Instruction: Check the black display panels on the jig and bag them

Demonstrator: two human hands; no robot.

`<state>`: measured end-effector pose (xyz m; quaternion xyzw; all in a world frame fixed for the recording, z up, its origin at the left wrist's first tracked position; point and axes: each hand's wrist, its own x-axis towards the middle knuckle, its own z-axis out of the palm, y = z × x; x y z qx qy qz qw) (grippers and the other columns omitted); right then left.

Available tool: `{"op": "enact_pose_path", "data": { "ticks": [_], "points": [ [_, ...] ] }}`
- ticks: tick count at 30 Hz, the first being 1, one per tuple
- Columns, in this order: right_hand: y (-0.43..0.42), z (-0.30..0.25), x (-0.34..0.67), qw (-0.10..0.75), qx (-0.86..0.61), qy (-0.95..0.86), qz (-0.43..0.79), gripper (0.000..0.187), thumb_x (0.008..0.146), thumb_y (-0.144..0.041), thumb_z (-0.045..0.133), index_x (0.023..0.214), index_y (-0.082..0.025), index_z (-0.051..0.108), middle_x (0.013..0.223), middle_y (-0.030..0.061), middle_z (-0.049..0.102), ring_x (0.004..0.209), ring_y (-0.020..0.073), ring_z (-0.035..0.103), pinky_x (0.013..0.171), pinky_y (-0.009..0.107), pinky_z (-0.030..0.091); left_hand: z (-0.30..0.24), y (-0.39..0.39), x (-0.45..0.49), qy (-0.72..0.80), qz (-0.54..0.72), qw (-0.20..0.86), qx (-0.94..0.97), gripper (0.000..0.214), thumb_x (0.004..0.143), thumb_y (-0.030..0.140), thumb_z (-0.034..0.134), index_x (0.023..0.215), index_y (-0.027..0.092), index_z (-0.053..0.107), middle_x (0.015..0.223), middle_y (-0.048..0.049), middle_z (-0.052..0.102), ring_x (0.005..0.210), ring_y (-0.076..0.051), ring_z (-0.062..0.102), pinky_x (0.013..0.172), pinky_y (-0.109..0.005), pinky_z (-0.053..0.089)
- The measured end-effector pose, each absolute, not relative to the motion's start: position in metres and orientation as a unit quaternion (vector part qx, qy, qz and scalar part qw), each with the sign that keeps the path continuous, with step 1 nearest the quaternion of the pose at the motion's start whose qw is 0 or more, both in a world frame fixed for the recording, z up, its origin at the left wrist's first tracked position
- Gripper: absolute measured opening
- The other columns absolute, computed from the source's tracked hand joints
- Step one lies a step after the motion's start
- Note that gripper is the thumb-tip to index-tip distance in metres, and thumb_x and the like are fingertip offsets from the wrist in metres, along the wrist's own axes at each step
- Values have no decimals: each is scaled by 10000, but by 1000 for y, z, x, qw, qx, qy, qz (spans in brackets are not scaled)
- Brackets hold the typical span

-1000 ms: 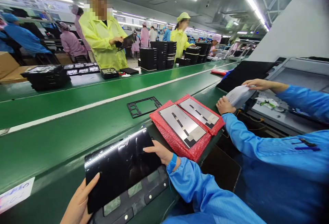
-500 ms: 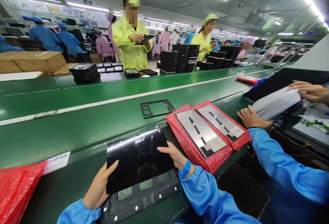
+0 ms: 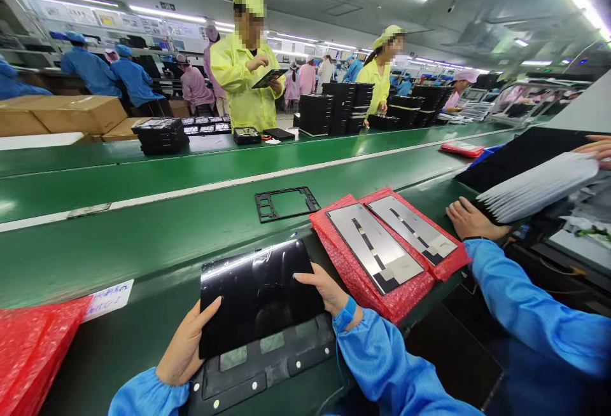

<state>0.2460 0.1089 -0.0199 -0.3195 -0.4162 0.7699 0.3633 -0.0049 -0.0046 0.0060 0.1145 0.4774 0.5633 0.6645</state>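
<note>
At the far left, red bubble wrap (image 3: 38, 352) runs out of view past the left and bottom edges and covers one end of a white paper label (image 3: 109, 298); the handwriting on that label is too poor to read. The left hand (image 3: 181, 346) grips the left end of a glossy black panel (image 3: 252, 305), its thumb on the front and its fingers mostly hidden behind. The panel is held tilted above the near edge of the green bench (image 3: 162, 257), and it blocks the upper part of a black fixture (image 3: 267, 368) with openings and pale round studs. The panel may touch the fixture, but the overlap makes that hard to judge. Beyond the panel, a thin black frame (image 3: 265, 207) lies flat on the green surface. The right hand (image 3: 327, 285), with a blue band (image 3: 344, 314) at the wrist, clasps the panel's right end, thumb in front, its other fingers largely out of sight. Just beside it, two silver-backed screens (image 3: 375, 247) lie on red bubble pouches (image 3: 405, 301). Farther right, a co-worker's hand (image 3: 477, 220) is at a fan of white sheets (image 3: 539, 187); that person's other hand is cut off by the right edge.
</note>
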Motion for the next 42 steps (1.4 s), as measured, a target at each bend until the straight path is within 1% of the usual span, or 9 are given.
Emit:
{"op": "enact_pose_path", "data": {
  "ticks": [5,15,21,26,36,42],
  "points": [
    [109,-21,246,364,-323,-415,769,403,630,-294,800,998,-164,699,893,39,724,848,208,673,876,349,458,0,-6,-10,462,565,674,117,741,817,269,675,1463,326,316,1369,-53,558,1200,-270,555,1051,-363,440],
    [110,-25,245,364,-316,-417,770,426,642,-297,793,1032,-162,689,909,48,724,860,218,675,876,365,462,0,-4,-9,454,562,681,118,733,828,256,664,1465,326,308,1383,-52,545,1216,-270,542,1036,-359,457],
    [110,-26,244,365,-310,-417,772,417,661,-286,784,1047,-166,685,938,50,723,872,214,675,888,360,458,-1,-4,-10,451,562,683,123,727,835,258,655,1468,312,304,1408,-60,515,1228,-283,529,1027,-384,467],
    [109,-28,244,365,-308,-415,774,415,663,-283,783,1048,-163,684,946,52,722,868,210,676,889,357,459,0,-4,-9,450,565,681,124,733,834,259,656,1472,300,298,1394,-66,529,1227,-285,530,1032,-387,463],
    [109,-25,244,364,-318,-410,774,416,641,-304,799,1020,-170,690,903,45,724,815,205,680,860,359,469,0,-5,-10,450,565,680,122,745,826,257,667,1471,314,298,1375,-58,551,1219,-276,538,1045,-374,450],
    [109,-24,243,364,-318,-410,773,431,626,-307,805,1015,-162,690,937,55,723,844,217,679,879,373,470,0,-5,-10,452,567,676,131,752,823,266,667,1476,285,295,1376,-91,546,1222,-305,531,1038,-418,455]
  ]
}}
